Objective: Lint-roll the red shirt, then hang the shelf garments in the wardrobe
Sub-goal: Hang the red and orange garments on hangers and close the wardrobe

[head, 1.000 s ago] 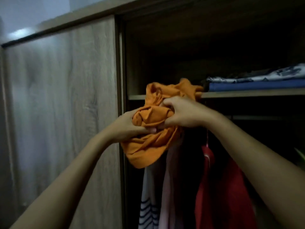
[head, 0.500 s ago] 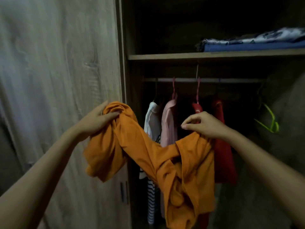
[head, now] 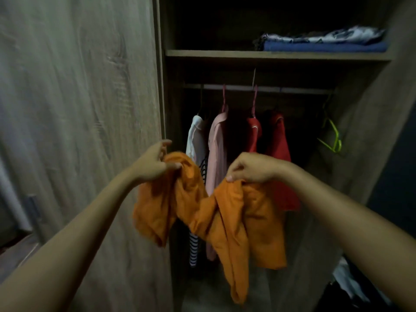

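Change: half a second back we held the orange garment (head: 227, 212) with our hands further apart; now the two have drawn closer, and the cloth sags less between them.
Left hand (head: 153, 164): thumb and lower fingers pinch a bunched edge of the garment, while the upper fingers lift free of it.
Right hand (head: 252, 168): fingers curled down, pinching the other edge from above.
Orange garment: hangs crumpled between our hands, in front of the open wardrobe, below the rail (head: 256, 88).
Shelf (head: 276, 54): a blue folded garment (head: 324, 46) lies at its right end with a patterned one (head: 322, 37) on top, as before.
On the rail: white (head: 195, 136), pink (head: 217, 149) and two red shirts (head: 278, 152) hang there, with an empty green hanger (head: 333, 137) at the right.
Hard to tell: the wardrobe is dim; which part of the garment we hold is unclear, its folds blur. The striped piece (head: 193, 248) is partly hidden behind the orange cloth. The heap at lower right (head: 346, 282) is cut off.
Door (head: 78, 109): wood-grain panel at left.
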Action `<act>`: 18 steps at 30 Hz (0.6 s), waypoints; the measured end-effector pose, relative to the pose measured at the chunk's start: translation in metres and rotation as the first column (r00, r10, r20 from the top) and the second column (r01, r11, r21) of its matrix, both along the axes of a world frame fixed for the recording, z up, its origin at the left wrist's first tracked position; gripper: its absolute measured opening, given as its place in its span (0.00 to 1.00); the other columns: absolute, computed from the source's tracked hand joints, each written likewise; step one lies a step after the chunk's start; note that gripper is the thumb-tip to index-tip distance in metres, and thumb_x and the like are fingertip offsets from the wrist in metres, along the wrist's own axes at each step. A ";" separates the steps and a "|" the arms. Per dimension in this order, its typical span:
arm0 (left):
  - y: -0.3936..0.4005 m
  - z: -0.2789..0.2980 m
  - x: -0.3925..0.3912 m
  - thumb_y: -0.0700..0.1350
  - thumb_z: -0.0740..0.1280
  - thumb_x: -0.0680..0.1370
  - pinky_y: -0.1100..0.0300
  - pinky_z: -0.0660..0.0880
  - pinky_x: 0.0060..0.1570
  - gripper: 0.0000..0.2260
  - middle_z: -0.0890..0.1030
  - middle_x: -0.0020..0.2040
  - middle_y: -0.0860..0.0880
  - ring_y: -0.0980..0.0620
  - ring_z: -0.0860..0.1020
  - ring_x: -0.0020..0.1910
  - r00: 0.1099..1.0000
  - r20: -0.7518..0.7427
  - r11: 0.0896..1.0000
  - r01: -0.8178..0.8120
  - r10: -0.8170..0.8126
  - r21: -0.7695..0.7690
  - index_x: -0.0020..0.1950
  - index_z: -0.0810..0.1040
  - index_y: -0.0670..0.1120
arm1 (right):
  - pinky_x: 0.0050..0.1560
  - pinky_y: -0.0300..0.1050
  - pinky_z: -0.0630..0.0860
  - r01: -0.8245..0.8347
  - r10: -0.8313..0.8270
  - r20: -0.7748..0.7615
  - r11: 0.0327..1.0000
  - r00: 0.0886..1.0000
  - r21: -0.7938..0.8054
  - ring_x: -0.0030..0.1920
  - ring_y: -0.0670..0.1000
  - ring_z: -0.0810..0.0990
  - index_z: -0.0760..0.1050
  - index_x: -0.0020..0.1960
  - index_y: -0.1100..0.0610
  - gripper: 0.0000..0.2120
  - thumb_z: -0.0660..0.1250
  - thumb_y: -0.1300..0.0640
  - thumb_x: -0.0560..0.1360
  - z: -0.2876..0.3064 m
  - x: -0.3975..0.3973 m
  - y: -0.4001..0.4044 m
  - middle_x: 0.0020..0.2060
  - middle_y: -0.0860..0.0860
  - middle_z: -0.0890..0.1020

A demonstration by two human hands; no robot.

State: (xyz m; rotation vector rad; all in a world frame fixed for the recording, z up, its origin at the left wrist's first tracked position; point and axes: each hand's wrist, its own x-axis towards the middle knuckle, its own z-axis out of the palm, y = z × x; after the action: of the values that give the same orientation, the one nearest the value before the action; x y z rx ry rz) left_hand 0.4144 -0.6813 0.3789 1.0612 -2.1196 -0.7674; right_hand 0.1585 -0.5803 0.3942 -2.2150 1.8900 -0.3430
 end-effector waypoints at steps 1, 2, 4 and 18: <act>0.008 -0.004 -0.006 0.50 0.70 0.75 0.58 0.63 0.63 0.30 0.66 0.72 0.45 0.47 0.67 0.70 0.997 0.068 0.998 0.035 -0.032 -0.045 0.74 0.63 0.48 | 0.46 0.31 0.72 0.006 -0.002 0.039 0.994 0.999 -0.111 0.44 0.38 0.79 0.84 0.50 0.52 0.08 0.67 0.53 0.77 0.000 0.003 -0.003 0.46 0.47 0.86; 0.015 -0.008 -0.013 0.55 0.69 0.75 0.58 0.63 0.64 0.30 0.66 0.73 0.47 0.48 0.67 0.70 0.991 0.110 0.994 0.087 -0.080 -0.061 0.74 0.64 0.49 | 0.48 0.32 0.73 0.023 -0.003 0.089 0.975 0.996 -0.221 0.46 0.40 0.80 0.83 0.51 0.52 0.08 0.66 0.52 0.77 0.001 0.006 -0.005 0.46 0.47 0.85; 0.030 -0.017 -0.028 0.64 0.66 0.72 0.58 0.67 0.63 0.32 0.71 0.70 0.49 0.52 0.71 0.66 0.969 0.122 0.976 0.212 -0.216 0.042 0.72 0.67 0.50 | 0.53 0.43 0.76 0.073 0.000 0.180 0.915 0.984 -0.396 0.48 0.44 0.82 0.83 0.50 0.53 0.09 0.65 0.52 0.78 0.003 0.011 -0.008 0.45 0.48 0.85; 0.040 -0.047 -0.049 0.56 0.68 0.75 0.50 0.76 0.58 0.10 0.81 0.49 0.51 0.52 0.81 0.50 0.846 0.223 0.867 0.430 -0.485 0.253 0.50 0.79 0.51 | 0.46 0.38 0.71 0.328 0.070 0.583 0.770 0.810 -0.547 0.40 0.40 0.75 0.76 0.47 0.52 0.07 0.60 0.57 0.81 0.018 -0.008 0.003 0.38 0.43 0.78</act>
State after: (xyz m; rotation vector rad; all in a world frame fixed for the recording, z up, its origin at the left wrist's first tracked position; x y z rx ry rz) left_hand 0.3652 -0.6415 0.3323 0.7916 -2.6396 -1.1248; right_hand 0.1501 -0.5773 0.4121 -1.9240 1.7161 -1.6943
